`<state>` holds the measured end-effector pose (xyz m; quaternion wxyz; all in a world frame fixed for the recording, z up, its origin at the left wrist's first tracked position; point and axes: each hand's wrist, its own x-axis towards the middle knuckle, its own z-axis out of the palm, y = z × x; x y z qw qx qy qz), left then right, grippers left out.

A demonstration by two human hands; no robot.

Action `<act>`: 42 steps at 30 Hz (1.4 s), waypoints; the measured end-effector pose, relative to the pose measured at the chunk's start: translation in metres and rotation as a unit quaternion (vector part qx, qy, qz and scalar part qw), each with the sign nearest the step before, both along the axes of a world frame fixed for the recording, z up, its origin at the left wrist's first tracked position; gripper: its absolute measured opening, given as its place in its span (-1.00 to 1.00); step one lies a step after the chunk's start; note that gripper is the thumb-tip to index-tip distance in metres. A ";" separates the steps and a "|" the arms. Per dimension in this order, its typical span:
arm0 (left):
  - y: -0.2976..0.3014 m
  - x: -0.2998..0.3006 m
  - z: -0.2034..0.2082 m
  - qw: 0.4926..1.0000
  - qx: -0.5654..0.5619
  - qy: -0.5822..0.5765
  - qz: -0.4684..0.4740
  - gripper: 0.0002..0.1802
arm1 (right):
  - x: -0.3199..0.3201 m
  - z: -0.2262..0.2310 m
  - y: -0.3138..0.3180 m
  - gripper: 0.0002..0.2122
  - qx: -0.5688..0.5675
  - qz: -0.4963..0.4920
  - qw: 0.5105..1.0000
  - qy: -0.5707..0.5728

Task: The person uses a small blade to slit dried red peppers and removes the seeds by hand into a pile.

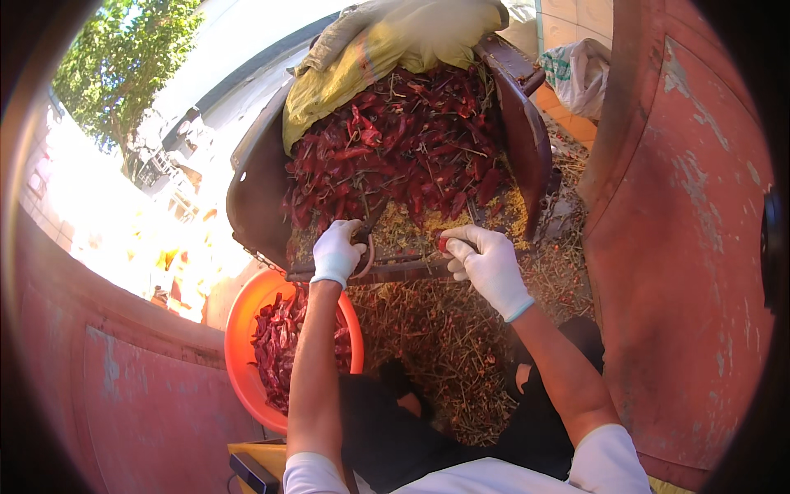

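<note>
My left hand [336,251], in a white glove, is closed at the front edge of a metal cart [539,156]. A dark object shows at its fingers beside a curved, handle-like piece [367,257]; I cannot make out what the hand grips. To the right, my gloved right hand [485,262] pinches a small red piece of dried chili pepper [443,243] between thumb and fingers. Beyond both hands, a heap of dried red chili peppers [395,148] with stems fills the cart. Yellow seeds [395,226] lie along its front.
An orange basin [235,337] of chili peppers stands left of my legs, partly behind my left forearm. Stems litter the ground [436,329]. A yellow sack [329,95] covers the heap's far side. Red metal panels [675,247] flank me; a white sack [580,78] sits far right.
</note>
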<state>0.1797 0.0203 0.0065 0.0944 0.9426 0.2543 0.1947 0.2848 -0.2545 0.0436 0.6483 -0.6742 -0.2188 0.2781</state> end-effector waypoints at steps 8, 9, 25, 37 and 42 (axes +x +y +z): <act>-0.113 -0.016 0.027 0.840 -0.506 -0.157 -0.120 -0.53 | -0.010 -0.018 0.015 -0.86 0.087 0.051 0.988 0.120; -0.118 -0.017 0.022 0.828 -0.523 -0.165 -0.117 -0.55 | -0.015 -0.022 0.020 -0.86 0.078 0.064 0.989 0.106; -0.084 -0.051 0.023 0.613 -0.684 -0.394 -0.035 -0.76 | 0.041 -0.041 0.123 -0.59 -0.341 -0.050 0.778 -0.525; -0.078 -0.057 0.018 0.532 -0.732 -0.425 -0.033 -0.76 | 0.067 -0.036 0.096 -0.73 -0.157 -0.145 0.929 -0.303; -0.086 -0.047 0.013 0.524 -0.749 -0.404 -0.017 -0.75 | 0.033 -0.017 0.060 -0.74 0.047 -0.145 0.988 -0.004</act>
